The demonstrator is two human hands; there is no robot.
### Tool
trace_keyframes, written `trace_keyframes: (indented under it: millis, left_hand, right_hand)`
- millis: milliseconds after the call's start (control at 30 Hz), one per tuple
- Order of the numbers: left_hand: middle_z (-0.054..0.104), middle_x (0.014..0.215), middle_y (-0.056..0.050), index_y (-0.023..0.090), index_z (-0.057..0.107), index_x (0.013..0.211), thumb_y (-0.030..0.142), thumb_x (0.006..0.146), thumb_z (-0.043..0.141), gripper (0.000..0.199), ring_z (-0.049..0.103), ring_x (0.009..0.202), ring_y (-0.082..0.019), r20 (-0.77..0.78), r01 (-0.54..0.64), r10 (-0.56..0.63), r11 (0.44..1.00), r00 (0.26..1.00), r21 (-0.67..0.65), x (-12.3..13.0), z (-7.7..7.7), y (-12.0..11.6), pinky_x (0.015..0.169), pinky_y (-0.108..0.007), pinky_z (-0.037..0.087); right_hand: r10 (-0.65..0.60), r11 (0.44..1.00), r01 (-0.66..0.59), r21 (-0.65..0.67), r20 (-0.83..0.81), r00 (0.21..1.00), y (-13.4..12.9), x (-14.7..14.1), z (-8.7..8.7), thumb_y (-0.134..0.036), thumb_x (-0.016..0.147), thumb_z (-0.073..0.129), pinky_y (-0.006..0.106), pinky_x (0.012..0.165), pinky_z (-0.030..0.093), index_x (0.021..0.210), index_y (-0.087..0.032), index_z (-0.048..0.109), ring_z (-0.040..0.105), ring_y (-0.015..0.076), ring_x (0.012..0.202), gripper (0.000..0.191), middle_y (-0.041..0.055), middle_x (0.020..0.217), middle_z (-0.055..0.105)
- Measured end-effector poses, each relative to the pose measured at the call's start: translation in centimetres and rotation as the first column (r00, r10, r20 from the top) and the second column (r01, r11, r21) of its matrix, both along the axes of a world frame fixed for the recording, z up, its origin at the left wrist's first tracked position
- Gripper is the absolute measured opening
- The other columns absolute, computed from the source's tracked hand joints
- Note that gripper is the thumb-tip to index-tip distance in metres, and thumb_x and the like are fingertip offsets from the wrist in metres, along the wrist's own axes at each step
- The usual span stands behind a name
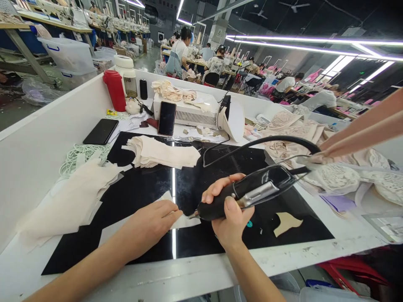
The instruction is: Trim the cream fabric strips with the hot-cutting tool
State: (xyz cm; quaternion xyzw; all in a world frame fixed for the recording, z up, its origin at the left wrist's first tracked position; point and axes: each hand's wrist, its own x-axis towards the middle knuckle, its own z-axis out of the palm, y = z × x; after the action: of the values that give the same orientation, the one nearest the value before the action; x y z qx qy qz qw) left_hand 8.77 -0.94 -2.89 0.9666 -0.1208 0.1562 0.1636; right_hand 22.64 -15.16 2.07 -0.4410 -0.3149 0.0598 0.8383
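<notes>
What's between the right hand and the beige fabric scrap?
In the head view, a turquoise piece and a pale bit lie on the black mat between the right hand and the scrap.

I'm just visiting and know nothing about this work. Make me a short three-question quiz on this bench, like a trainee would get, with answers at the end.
1. Multiple choice: what does the right hand hold?
A) A pair of scissors
B) A black handheld tool
C) A phone

2. True or false: the left hand rests on a pale fabric piece, close to the tool's tip.

3. Fill in the blank: the cup beside the white-lidded bottle is coloured ____.

Key: 1. B; 2. True; 3. Red
</notes>
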Motion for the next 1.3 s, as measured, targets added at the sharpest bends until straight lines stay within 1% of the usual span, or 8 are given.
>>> trace_keyframes:
  millis: [100, 233, 400, 533, 667, 833, 1000, 1300]
  left_hand:
    - [0.068, 0.104, -0.008, 0.015, 0.06, 0.119, 0.002, 0.102, 0.042, 0.028, 0.067, 0.091, -0.021, -0.017, -0.001, 0.001, 1.0, 1.0, -0.002, 0.3, -0.2, -1.2, 0.078, -0.033, 0.061]
    - [0.067, 0.1, -0.008, 0.014, 0.06, 0.117, -0.001, 0.099, 0.044, 0.029, 0.067, 0.088, -0.022, -0.021, -0.021, 0.022, 1.0, 1.0, 0.023, 0.3, -1.1, -2.0, 0.073, -0.034, 0.061]
    - [0.066, 0.103, -0.007, 0.014, 0.06, 0.116, 0.0, 0.098, 0.049, 0.025, 0.067, 0.094, -0.023, -0.03, -0.032, 0.033, 0.999, 0.999, 0.026, -0.1, -1.5, -1.9, 0.079, -0.035, 0.062]
    - [0.066, 0.11, -0.008, 0.015, 0.059, 0.122, 0.002, 0.1, 0.051, 0.027, 0.067, 0.101, -0.023, -0.052, -0.026, 0.026, 1.0, 0.998, 0.001, -0.5, -1.6, -1.6, 0.082, -0.034, 0.062]
    - [0.065, 0.118, -0.01, 0.015, 0.056, 0.13, 0.003, 0.102, 0.047, 0.032, 0.067, 0.106, -0.024, -0.039, -0.007, 0.007, 1.0, 0.999, 0.022, -0.8, -1.8, -1.3, 0.085, -0.035, 0.062]
    - [0.066, 0.118, -0.01, 0.015, 0.056, 0.13, 0.003, 0.102, 0.043, 0.033, 0.067, 0.105, -0.024, -0.039, -0.005, 0.006, 0.999, 0.999, 0.046, -0.8, -1.8, -1.3, 0.086, -0.036, 0.063]
    - [0.066, 0.118, -0.011, 0.015, 0.056, 0.132, 0.003, 0.103, 0.041, 0.035, 0.067, 0.106, -0.024, -0.035, 0.001, 0.0, 0.999, 0.999, 0.043, -0.8, -1.5, -1.3, 0.087, -0.036, 0.063]
    - [0.062, 0.118, -0.011, 0.019, 0.059, 0.131, 0.004, 0.102, 0.043, 0.036, 0.065, 0.105, -0.024, -0.015, -0.041, 0.041, 0.999, 0.999, 0.008, -0.8, -2.1, -1.1, 0.089, -0.04, 0.062]
  right_hand:
    - [0.02, 1.0, -0.02, -0.012, 0.01, 1.0, -0.9, -0.1, -0.4, -0.034, 0.091, 0.076, 0.028, 0.061, 0.057, 0.115, -0.029, 0.061, 0.063, 0.0113, 0.063, 0.03, -0.0045, 0.082, 0.065]
    - [0.014, 1.0, -0.014, -0.016, 0.002, 1.0, -1.6, -0.1, -0.9, -0.032, 0.092, 0.076, 0.029, 0.064, 0.058, 0.118, -0.028, 0.06, 0.064, 0.0117, 0.066, 0.031, -0.0037, 0.084, 0.065]
    - [0.015, 1.0, -0.015, -0.015, 0.01, 1.0, -1.9, -0.1, -1.1, -0.031, 0.093, 0.076, 0.029, 0.065, 0.057, 0.12, -0.029, 0.06, 0.065, 0.0116, 0.068, 0.032, -0.0034, 0.087, 0.065]
    - [0.025, 1.0, -0.025, -0.006, 0.008, 1.0, -2.0, -0.1, -1.2, -0.029, 0.093, 0.075, 0.029, 0.066, 0.057, 0.121, -0.029, 0.059, 0.065, 0.0115, 0.068, 0.032, -0.0035, 0.087, 0.065]
    - [0.027, 1.0, -0.027, 0.0, -0.004, 1.0, -1.8, 0.0, -1.0, -0.032, 0.091, 0.077, 0.029, 0.065, 0.056, 0.119, -0.028, 0.059, 0.065, 0.0114, 0.068, 0.033, -0.0034, 0.087, 0.066]
    - [0.034, 0.999, -0.033, 0.011, -0.023, 0.999, -1.1, 0.0, -0.8, -0.033, 0.091, 0.078, 0.028, 0.063, 0.054, 0.118, -0.029, 0.058, 0.064, 0.0107, 0.066, 0.034, -0.0041, 0.086, 0.066]
    - [0.056, 0.998, -0.055, 0.02, -0.05, 0.997, -0.1, -0.1, -1.1, -0.033, 0.091, 0.078, 0.028, 0.065, 0.055, 0.119, -0.03, 0.057, 0.064, 0.0107, 0.067, 0.035, -0.0048, 0.086, 0.065]
    - [0.048, 0.999, -0.048, -0.002, -0.048, 0.998, 0.4, -0.3, -1.2, -0.031, 0.094, 0.075, 0.027, 0.064, 0.055, 0.12, -0.029, 0.056, 0.064, 0.0101, 0.065, 0.032, -0.0054, 0.084, 0.066]
